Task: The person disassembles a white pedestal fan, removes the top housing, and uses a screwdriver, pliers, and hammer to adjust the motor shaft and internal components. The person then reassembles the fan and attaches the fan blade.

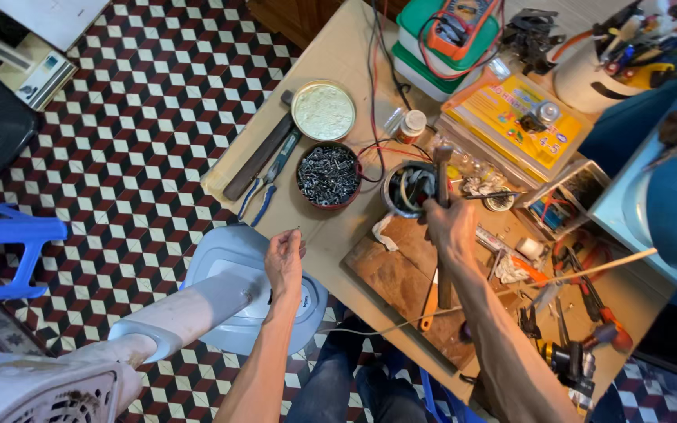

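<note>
1. Fan (229,301): grey-white, lying tipped on the floor at the desk (338,55) edge, its round base under the left hand (284,262).
2. Hammer (442,227): upright over the desk; right hand (450,227) fingers clamped around its handle.
3. Bowl of screws (328,175): on the desk, near both hands.
4. Small pin (298,229): left-hand fingers pinched together on it.

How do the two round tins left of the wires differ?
The upper tin holds a pale, smooth-looking filling; the lower tin is heaped with dark small metal parts, apparently screws. The upper tin has a light metal rim; the lower tin shows a dark reddish wall. The lower tin lies nearer the left hand. Both are round, open and lie on the table.
</note>
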